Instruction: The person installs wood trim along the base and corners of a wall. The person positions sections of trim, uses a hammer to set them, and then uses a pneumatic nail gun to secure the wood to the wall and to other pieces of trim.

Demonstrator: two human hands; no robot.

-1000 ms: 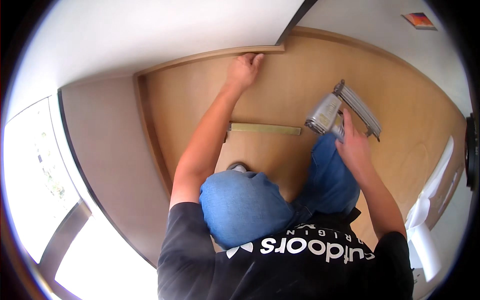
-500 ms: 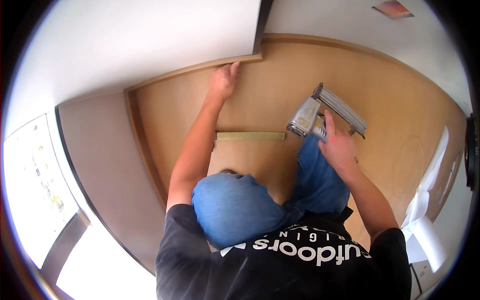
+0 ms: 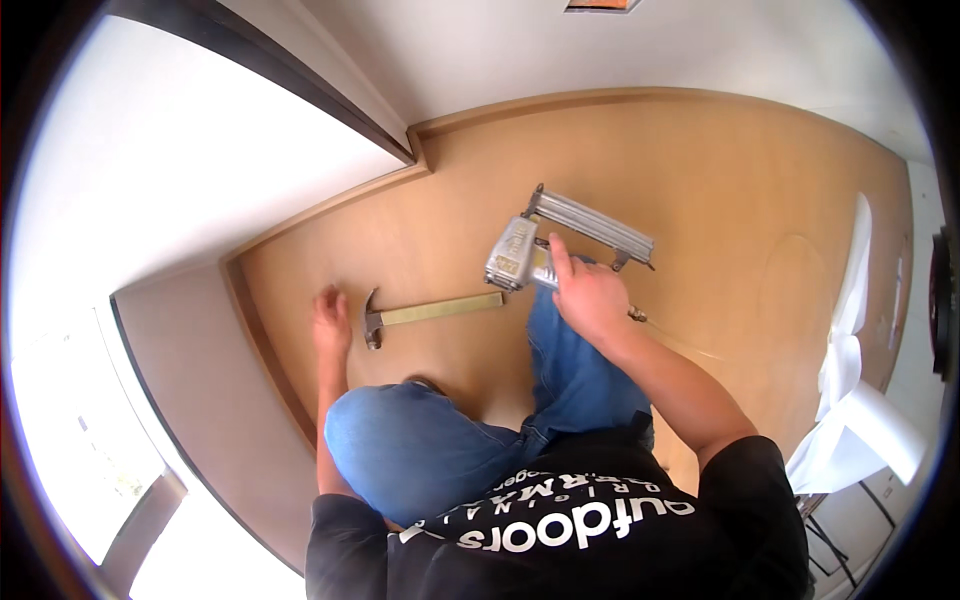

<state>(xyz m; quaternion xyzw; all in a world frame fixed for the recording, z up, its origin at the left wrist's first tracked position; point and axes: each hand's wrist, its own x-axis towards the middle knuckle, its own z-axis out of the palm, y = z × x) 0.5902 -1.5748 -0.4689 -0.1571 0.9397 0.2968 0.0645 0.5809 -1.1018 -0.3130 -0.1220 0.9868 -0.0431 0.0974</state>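
Observation:
My right hand (image 3: pixel 592 300) is wrapped round the handle of a silver nail gun (image 3: pixel 512 252), index finger stretched along its body. The gun's long magazine (image 3: pixel 595 226) points up and across, above the floor. An air fitting (image 3: pixel 637 314) shows behind the hand, with a thin pale hose trailing from it. My left hand (image 3: pixel 332 318) is low over the floor near the left wall, its fingers loosely bent and apart, with nothing seen in them. Just right of it, a claw hammer (image 3: pixel 440 309) with a yellow-green handle lies on the floor, apart from the hand.
A wooden baseboard (image 3: pixel 320 205) runs along the wall and turns a corner (image 3: pixel 420 160) by a dark-edged white panel. Brown flooring (image 3: pixel 700 180) spreads ahead and right. White sheeting (image 3: pixel 845 370), partly rolled, lies at the right. My bent knees (image 3: pixel 410 440) are close below the hammer.
My left hand has left the baseboard and come down and left, beside the hammer. The hammer's head now shows. My right hand still holds the nail gun; the view has shifted and turned.

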